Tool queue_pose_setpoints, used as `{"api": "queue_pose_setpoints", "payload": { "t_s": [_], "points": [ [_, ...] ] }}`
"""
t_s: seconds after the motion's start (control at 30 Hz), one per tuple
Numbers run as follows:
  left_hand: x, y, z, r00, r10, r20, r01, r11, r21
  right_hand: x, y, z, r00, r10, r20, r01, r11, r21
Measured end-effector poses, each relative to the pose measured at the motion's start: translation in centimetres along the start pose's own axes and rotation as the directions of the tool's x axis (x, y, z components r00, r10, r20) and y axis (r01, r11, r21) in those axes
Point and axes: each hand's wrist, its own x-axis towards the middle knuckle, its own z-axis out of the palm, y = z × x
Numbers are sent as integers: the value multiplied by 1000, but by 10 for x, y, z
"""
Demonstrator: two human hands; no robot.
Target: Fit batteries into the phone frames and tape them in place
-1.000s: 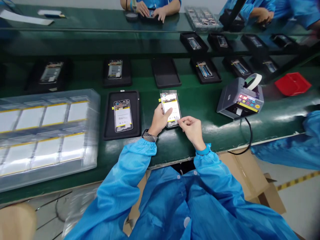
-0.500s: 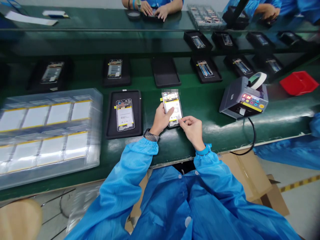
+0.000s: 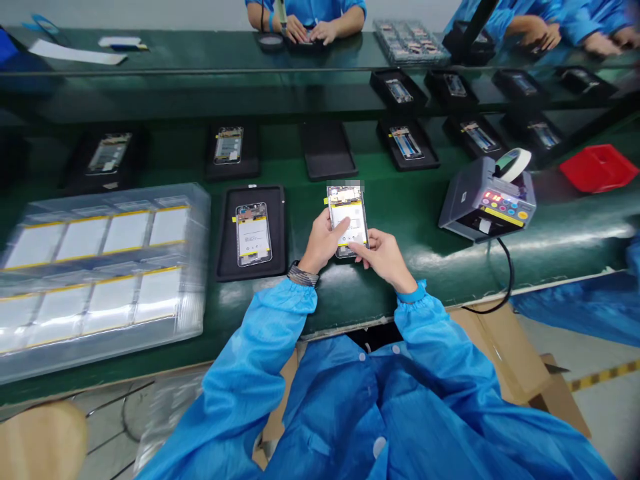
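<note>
My left hand [image 3: 320, 241] grips an open phone body [image 3: 347, 217] with a white battery and yellow tape strips, thumb resting on the battery. My right hand [image 3: 383, 257] has its fingers closed on the lower right corner of the same phone body, fingertips pressing near its bottom edge. I hold it just above the green bench [image 3: 400, 213]. To the left lies a black tray [image 3: 253, 233] with a second phone body [image 3: 253, 233] in it.
A clear stack of trays of white batteries [image 3: 100, 267] fills the left. A grey tape dispenser [image 3: 487, 200] with a cable stands right, a red bin [image 3: 597, 167] beyond it. Black trays with phone bodies [image 3: 407, 143] line the belt behind. Other people's hands [image 3: 305, 30] work across the bench.
My right hand has moved left onto the phone body's lower edge. The view shifted slightly; the phone stays in my left hand.
</note>
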Motion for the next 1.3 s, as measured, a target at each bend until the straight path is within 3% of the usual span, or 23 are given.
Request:
{"api": "queue_pose_setpoints", "payload": {
  "t_s": [0.1, 0.23, 0.53, 0.77, 0.9, 1.07, 1.2, 1.3],
  "points": [
    [-1, 4, 0, 999, 0, 40, -1, 1000, 12, 6, -6, -3, 995, 52, 82, -56, 997, 52],
    [-1, 7, -1, 998, -2, 65, 1, 1000, 7, 12, -9, -3, 996, 49, 70, -53, 996, 66],
    [8, 10, -14, 999, 36, -31, -36, 999, -11, 27, -15, 15, 997, 31, 65, -32, 999, 22],
    [14, 18, -24, 992, 77, -104, -85, 994, -74, 35, -29, 25, 986, -48, 157, 47, 999, 10],
    [13, 30, -25, 958, 158, -240, -173, 984, -43, 63, -46, 28, 975, -58, 216, 62, 998, -12],
    [15, 48, -38, 947, 61, -316, -91, 992, -84, 119, -71, 45, 972, -54, 230, 55, 998, 3],
    [21, 56, -50, 893, -15, -450, -60, 987, -151, 140, -79, 67, 963, -56, 263, 64, 998, -24],
    [22, 59, -52, 863, -8, -505, -70, 989, -134, 156, -79, 78, 967, -42, 253, 60, 996, -64]
  ]
}}
